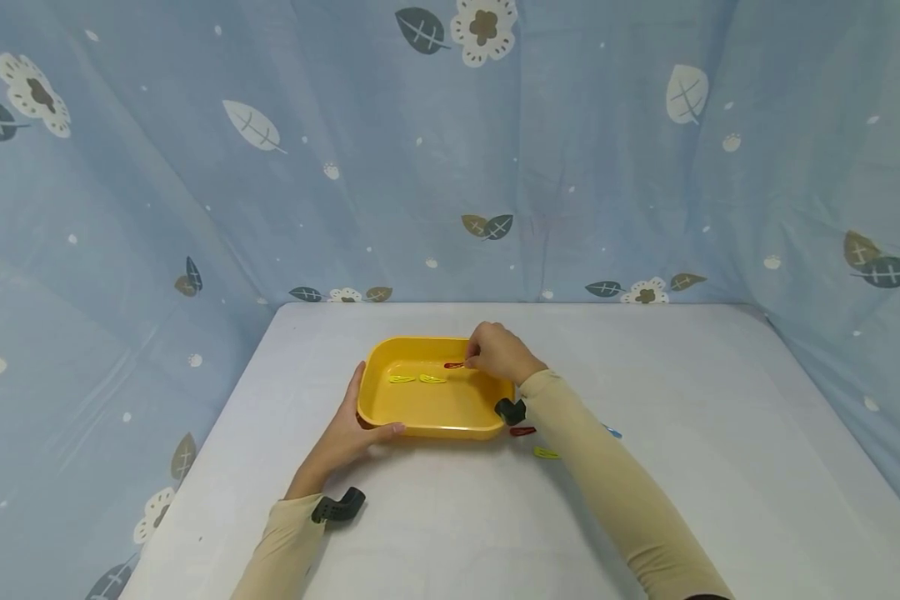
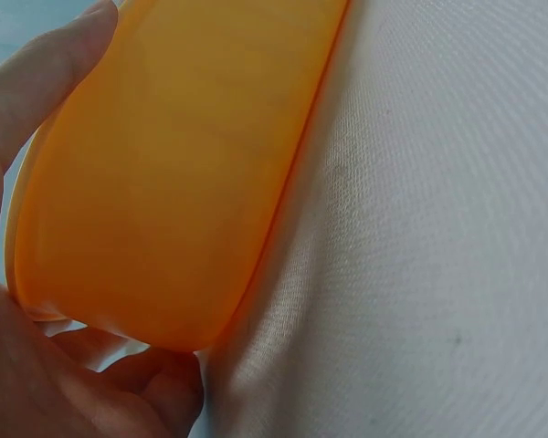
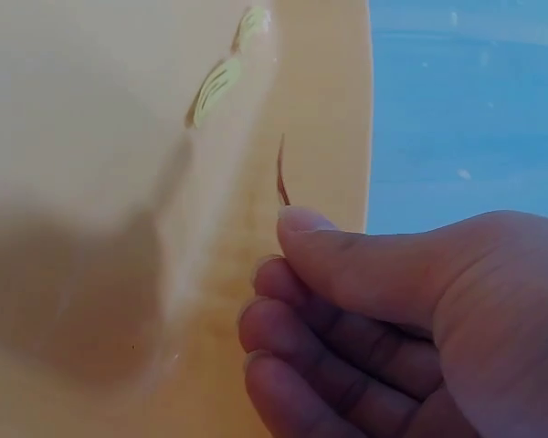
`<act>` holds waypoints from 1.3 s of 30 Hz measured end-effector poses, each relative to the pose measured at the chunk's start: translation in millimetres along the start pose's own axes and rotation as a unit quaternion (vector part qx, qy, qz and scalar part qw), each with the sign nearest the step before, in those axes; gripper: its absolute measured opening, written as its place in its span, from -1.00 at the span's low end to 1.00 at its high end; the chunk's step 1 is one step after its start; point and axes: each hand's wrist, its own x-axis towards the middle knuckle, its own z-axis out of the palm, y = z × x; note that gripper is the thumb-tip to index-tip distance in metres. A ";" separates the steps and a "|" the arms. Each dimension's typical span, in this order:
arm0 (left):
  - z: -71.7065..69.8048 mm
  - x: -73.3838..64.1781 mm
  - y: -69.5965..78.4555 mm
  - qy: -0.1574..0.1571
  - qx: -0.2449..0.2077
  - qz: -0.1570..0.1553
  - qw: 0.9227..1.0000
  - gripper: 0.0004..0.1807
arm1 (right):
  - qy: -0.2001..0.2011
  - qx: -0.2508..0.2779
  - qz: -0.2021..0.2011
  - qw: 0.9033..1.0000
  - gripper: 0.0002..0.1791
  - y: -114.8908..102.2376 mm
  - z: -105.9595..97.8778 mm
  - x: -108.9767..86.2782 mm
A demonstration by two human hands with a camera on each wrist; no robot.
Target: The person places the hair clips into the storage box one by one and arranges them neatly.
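A yellow plastic tray [image 1: 435, 410] stands on the table, its near side lifted or tilted toward me, I cannot tell which. My left hand [image 1: 351, 433] grips its left near corner, thumb along the front wall and fingers round the left side; the left wrist view shows those fingers [image 2: 169, 388] curled at the tray's end. Over the tray's right part, my right hand [image 1: 501, 354] pinches a red snap hair clip [image 3: 282, 175] between thumb and index finger. Two yellow hair clips [image 1: 402, 379] lie inside the tray, side by side.
Right of the tray, a red hair clip [image 1: 522, 431], a yellow hair clip [image 1: 546, 452] and a blue hair clip [image 1: 612, 431] lie on the white table [image 1: 435, 517], partly near or behind my right forearm. A blue patterned curtain [image 1: 420, 167] hangs behind the table.
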 end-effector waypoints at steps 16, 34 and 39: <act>-1.5 -1.1 3.1 0.001 0.004 0.002 1.000 0.48 | -0.016 -0.040 -0.008 0.999 -0.94 1.2 8.4 5.0; -1.7 -0.8 2.0 -0.004 -0.001 -0.001 1.000 0.49 | -0.056 -0.084 0.031 0.994 -0.93 -5.9 8.5 6.2; -1.3 0.2 0.0 -0.004 -0.001 -0.001 1.000 0.49 | -0.062 -0.090 0.032 0.993 -0.89 -7.4 9.2 5.9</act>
